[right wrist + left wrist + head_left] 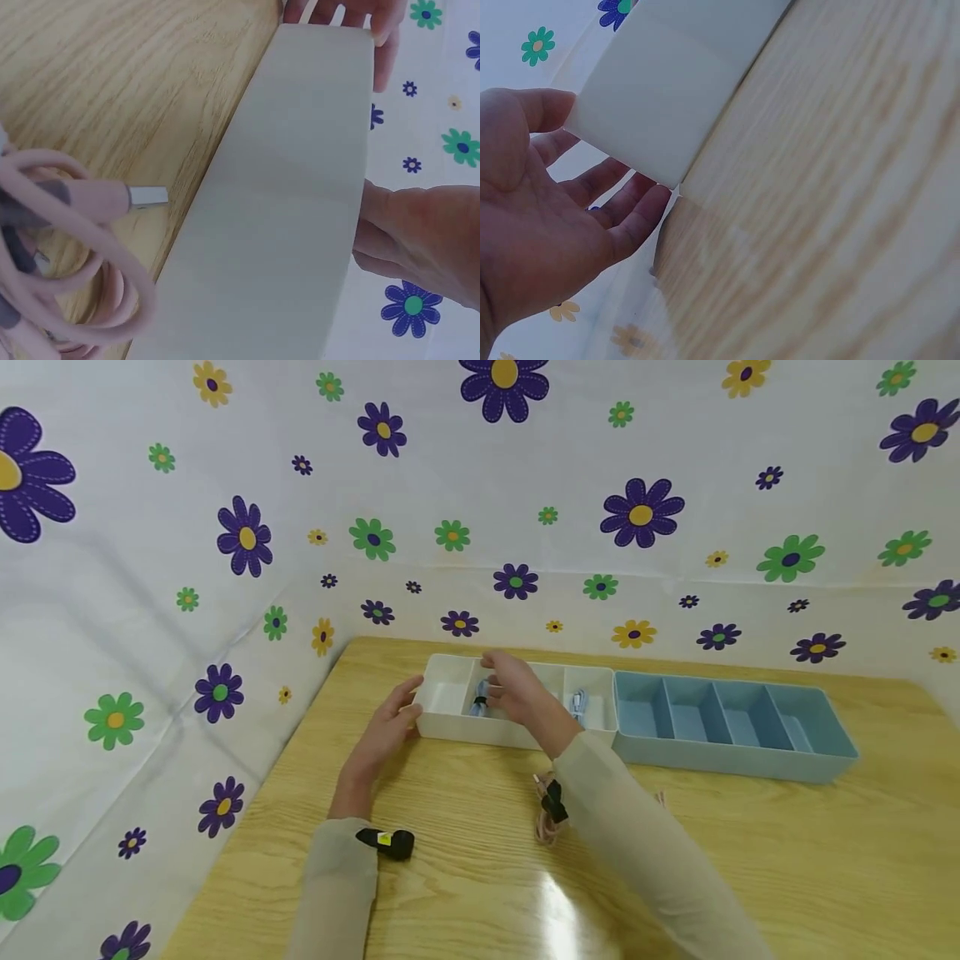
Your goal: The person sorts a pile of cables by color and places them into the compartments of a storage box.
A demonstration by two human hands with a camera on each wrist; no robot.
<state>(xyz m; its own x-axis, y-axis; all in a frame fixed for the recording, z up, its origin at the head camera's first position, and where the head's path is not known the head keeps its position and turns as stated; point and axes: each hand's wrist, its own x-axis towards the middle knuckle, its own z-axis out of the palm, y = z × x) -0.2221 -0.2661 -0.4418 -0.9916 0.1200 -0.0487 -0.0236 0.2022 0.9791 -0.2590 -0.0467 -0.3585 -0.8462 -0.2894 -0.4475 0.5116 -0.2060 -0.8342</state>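
Wood-grain table (465, 868), flowered walls (525, 485); left hand (386, 731) flat against white tray (450, 727), right hand (517, 689) grip unclear.

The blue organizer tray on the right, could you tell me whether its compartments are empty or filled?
Empty. In the head view, all four compartments of the blue organizer tray show bare bottoms, while the white organizer tray beside it holds coiled cables.

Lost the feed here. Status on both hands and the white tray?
Left hand open, steadying white tray at its end. Right hand over a middle compartment by the blue cable; grip unclear. Pink cable on table, clear of tray.
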